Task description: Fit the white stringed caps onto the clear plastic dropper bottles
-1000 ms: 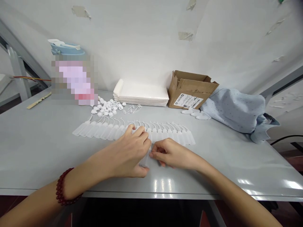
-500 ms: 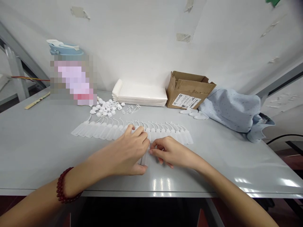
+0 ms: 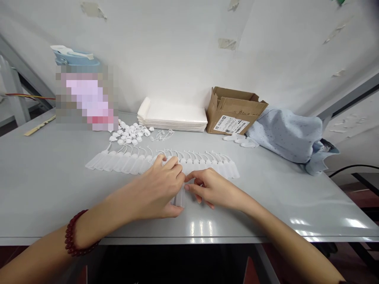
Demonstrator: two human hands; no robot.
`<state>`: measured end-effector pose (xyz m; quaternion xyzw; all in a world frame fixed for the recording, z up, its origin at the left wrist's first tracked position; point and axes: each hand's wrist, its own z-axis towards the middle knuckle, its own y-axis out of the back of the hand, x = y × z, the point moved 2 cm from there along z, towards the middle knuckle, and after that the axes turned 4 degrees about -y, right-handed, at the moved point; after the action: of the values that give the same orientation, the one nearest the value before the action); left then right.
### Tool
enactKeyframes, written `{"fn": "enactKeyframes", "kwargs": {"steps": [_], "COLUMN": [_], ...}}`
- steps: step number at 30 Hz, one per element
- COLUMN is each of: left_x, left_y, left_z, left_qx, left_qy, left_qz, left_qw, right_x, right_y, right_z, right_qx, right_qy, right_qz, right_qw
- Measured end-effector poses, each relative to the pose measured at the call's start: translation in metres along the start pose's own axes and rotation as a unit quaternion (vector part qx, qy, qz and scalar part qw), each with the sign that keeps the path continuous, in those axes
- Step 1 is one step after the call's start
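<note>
My left hand [image 3: 158, 185] arches over several translucent plastic sleeves [image 3: 179, 197], fingers curled at their far end and thumb at their near end. Its fingers are closed round them and hide most of them. At their right side is my right hand [image 3: 204, 186], its thumb and forefinger tips apart and touching the edge, the other fingers loosely bent. Behind both hands lies a long row of similar translucent sleeves [image 3: 219, 167], each with a thin white cord at its far end. The middle of this row is partly covered by my left hand.
White caps [image 3: 130, 134] lie piled at the back left, beside loose corded pieces [image 3: 162, 135]. Against the wall are a stack of white sheets [image 3: 174, 116] and a cardboard box [image 3: 235, 110]. Further right are small translucent pieces [image 3: 241, 140] and a blue cloth [image 3: 284, 138].
The view has shifted slightly, so the scene sits a little further left. My right fingertips have moved slightly against the sleeves' edge; my left hand keeps its grip.
</note>
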<state>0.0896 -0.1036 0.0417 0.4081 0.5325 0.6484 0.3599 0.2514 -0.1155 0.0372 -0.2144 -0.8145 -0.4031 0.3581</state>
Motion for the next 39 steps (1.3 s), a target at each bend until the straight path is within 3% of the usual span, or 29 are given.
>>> {"fn": "enactKeyframes", "kwargs": {"steps": [10,21,33,36,39], "left_x": [0.004,0.009,0.030,0.045,0.067], "left_y": [0.002,0.006,0.014,0.011,0.004], "left_z": [-0.002,-0.005,-0.011,-0.010,-0.011], "left_qx": [0.036,0.028,-0.042,-0.085,-0.134], "left_qy": [0.009,0.021,0.065,0.130,0.218], "left_qz": [-0.002,-0.045,-0.131,-0.132,-0.099], "left_qw": [0.999,0.998,0.988,0.979,0.962], "right_x": [-0.002,-0.004,-0.001,-0.002,-0.011], "right_y": [0.000,-0.002,0.010,0.026,0.052], "right_z": [0.001,0.002,-0.003,-0.005,-0.002], "right_qx": [0.010,0.016,0.007,-0.028,-0.150], "right_qy": [-0.005,-0.007,-0.013,-0.010,-0.004], "right_qz": [-0.008,0.012,0.013,0.039,0.052], "right_qw": [1.000,1.000,1.000,0.999,0.987]}}
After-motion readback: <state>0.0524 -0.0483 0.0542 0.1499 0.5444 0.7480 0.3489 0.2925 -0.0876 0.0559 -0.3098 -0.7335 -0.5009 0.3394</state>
